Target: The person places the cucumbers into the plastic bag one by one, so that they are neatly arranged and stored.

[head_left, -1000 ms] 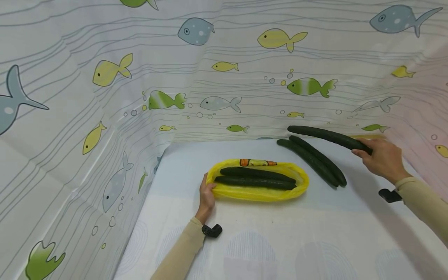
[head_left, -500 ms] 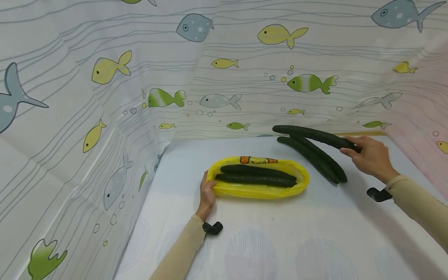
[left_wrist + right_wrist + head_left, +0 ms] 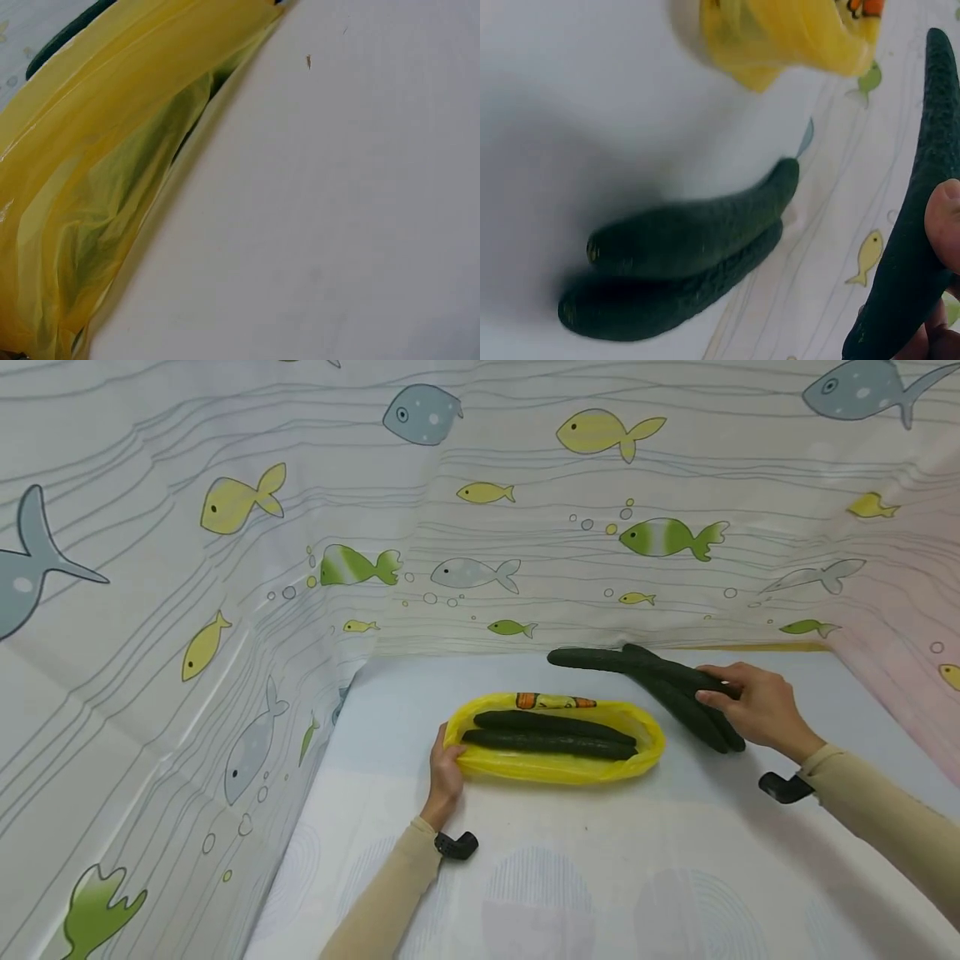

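Note:
My left hand (image 3: 446, 774) grips the left end of a yellow plastic bag (image 3: 555, 773), whose mouth is spread wide. Inside the bag two dark green cucumbers (image 3: 551, 744) lie side by side. In the left wrist view the bag's crinkled side (image 3: 112, 180) fills the left; the hand is out of sight there. My right hand (image 3: 761, 703) holds a long cucumber (image 3: 592, 660) by its right end, raised above two more cucumbers (image 3: 693, 720) on the table. The right wrist view shows the thumb (image 3: 945, 225) laid along the held cucumber, with the pair lying apart from it.
A white table (image 3: 585, 860) with faint patterns stretches to the front. Behind and to the left hangs a fish-printed curtain (image 3: 480, 543), meeting the table's back edge. A pinkish stretch of it (image 3: 922, 610) stands at the right.
My right hand has carried the cucumber leftward and slightly down, from beyond the loose pair to across it, towards the bag. My left hand keeps its grip on the bag.

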Available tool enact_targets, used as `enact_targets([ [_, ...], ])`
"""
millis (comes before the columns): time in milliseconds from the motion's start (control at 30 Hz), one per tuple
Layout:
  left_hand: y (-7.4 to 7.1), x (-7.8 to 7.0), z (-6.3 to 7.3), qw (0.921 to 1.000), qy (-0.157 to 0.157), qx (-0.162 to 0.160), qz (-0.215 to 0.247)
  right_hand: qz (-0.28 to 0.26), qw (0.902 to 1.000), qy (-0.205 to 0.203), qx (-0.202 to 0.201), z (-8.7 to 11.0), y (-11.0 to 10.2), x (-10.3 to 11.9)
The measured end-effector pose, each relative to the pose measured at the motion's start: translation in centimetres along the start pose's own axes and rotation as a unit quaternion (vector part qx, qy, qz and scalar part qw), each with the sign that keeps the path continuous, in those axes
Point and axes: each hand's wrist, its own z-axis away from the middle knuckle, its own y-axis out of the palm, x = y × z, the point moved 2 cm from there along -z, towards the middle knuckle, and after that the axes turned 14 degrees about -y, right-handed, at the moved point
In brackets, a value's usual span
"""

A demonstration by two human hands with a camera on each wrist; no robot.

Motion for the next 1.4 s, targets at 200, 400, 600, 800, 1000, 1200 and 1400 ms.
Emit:
enact_targets([
  [200,0.1,-0.2,-0.2,1.0000,0.002,0.004,0.004,-0.049,0.9984,0.005,0.027,0.2,1.1,1.6],
  [400,0.1,-0.3,-0.2,0.9999,0.001,-0.004,-0.011,-0.096,0.9930,0.016,0.067,0.3,1.8,2.9],
  [600,0.1,0.0,-0.3,0.9997,-0.002,-0.010,-0.024,-0.130,0.9870,0.008,0.094,0.3,2.4,3.9],
  [800,0.0,-0.1,-0.2,0.9997,-0.002,-0.008,-0.024,-0.118,0.9889,-0.024,0.087,0.1,3.2,5.0],
  [1000,-0.1,-0.1,-0.2,0.9997,0.001,-0.006,-0.023,-0.083,0.9916,-0.063,0.077,-0.4,4.1,6.6],
  [1200,-0.2,-0.1,-0.2,0.9998,0.005,-0.003,-0.018,-0.076,0.9903,-0.081,0.083,-1.4,5.2,8.5],
  [1400,-0.1,-0.2,-0.2,0.9997,0.009,-0.007,-0.022,-0.073,0.9883,-0.084,0.105,-2.1,6.2,9.7],
])
